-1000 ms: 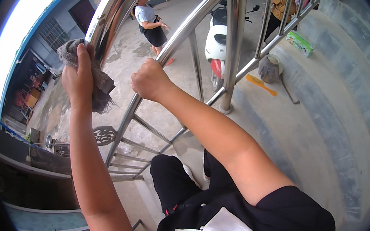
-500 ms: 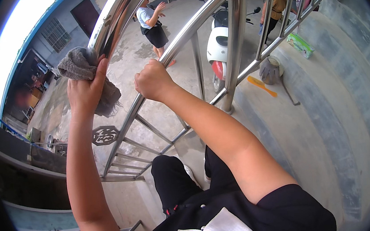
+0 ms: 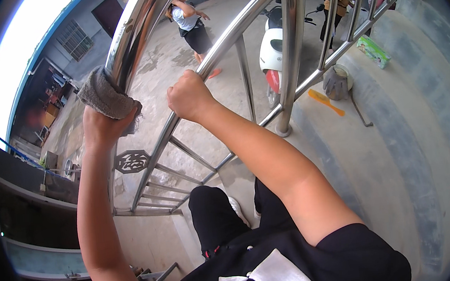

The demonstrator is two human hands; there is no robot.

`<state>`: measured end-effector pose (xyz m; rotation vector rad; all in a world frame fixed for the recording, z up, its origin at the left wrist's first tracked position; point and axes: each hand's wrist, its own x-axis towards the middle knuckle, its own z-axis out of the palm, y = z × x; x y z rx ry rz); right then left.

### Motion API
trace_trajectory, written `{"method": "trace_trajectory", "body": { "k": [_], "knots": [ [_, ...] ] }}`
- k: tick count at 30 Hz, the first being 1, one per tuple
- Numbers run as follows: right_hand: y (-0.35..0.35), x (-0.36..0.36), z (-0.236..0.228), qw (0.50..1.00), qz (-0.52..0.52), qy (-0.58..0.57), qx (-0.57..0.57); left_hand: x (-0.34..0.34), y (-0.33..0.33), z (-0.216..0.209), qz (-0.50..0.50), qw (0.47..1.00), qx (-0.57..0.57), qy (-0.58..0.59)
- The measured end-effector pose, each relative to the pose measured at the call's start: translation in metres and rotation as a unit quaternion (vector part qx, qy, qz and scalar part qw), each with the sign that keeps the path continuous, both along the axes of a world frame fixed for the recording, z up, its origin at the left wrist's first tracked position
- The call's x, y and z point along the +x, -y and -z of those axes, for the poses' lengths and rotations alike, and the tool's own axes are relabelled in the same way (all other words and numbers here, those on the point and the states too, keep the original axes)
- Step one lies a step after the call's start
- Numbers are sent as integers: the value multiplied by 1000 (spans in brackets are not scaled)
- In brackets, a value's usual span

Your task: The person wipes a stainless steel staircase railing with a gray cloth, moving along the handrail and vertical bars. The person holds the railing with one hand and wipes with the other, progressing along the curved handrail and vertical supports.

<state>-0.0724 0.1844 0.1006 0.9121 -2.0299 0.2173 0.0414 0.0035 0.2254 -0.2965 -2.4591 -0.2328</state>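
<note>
A grey cloth (image 3: pixel 102 95) is wrapped over the thick shiny steel handrail (image 3: pixel 131 38) at the upper left. My left hand (image 3: pixel 103 125) closes on it from below, with its fingers mostly hidden under the cloth. To the right, my right hand (image 3: pixel 191 96) is wrapped in a fist round the thinner steel rail (image 3: pixel 238 28). Below the rails run several slimmer bars, and a dark octagonal ornament (image 3: pixel 132 161) is set among them.
Curved concrete steps (image 3: pixel 387 141) descend on the right. On them lie a grey bucket (image 3: pixel 337 83), an orange brush-like tool (image 3: pixel 326 102), a thin hooked rod (image 3: pixel 361 108) and a green packet (image 3: pixel 373 51). Beyond the railing stand a white scooter (image 3: pixel 272 52) and two people.
My left hand has slid slightly down the handrail, and the cloth now lies across the rail's top rather than hanging loosely. My right hand keeps its grip. Both people beyond have shifted posture.
</note>
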Motion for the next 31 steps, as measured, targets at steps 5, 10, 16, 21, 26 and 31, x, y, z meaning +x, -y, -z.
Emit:
{"method": "trace_trajectory", "body": {
  "k": [5, 10, 16, 21, 26, 31],
  "knots": [
    [4, 3, -2, 998, -22, -7, -58, -12, -5, 1, 0, 995, -51, -82],
    [1, 3, -4, 997, -28, 27, -73, -45, -56, -22, 0, 970, -132, -204],
    [-5, 6, -8, 996, -57, 8, -65, -58, -78, -42, -13, 969, -69, -236],
    [-10, 10, -13, 999, 12, 29, 13, -52, -61, -53, -4, 995, -11, -98],
    [-10, 18, -20, 997, 35, 41, 63, -48, -42, -38, 22, 994, 61, -93],
    [-11, 18, -19, 995, 35, 79, 54, -34, -29, -21, 9, 994, 85, -65]
  ]
}}
